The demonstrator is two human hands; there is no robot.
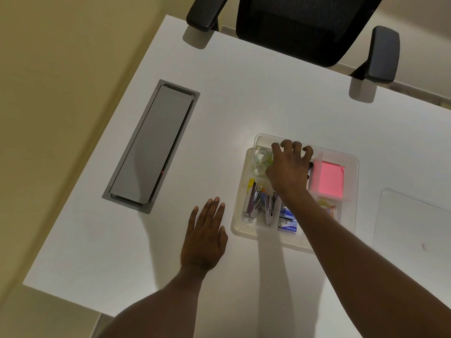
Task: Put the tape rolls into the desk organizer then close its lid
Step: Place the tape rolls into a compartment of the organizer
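A clear plastic desk organizer [354, 164] sits on the white desk, its top uncovered. Clear tape rolls [261, 160] lie in its far-left compartment. My right hand [289, 168] reaches into the organizer's far side, fingers spread and curled over the compartment beside the rolls; what lies under the palm is hidden. My left hand [206, 236] rests flat on the desk just left of the organizer, fingers together, holding nothing. The clear lid [412, 223] lies flat on the desk to the organizer's right.
The organizer also holds staplers [253, 202], a blue staple box [288, 222], pink sticky notes [327, 179] and paper clips [329, 208]. A grey cable hatch [152, 145] is set into the desk at left. A black office chair [307, 25] stands at the far edge.
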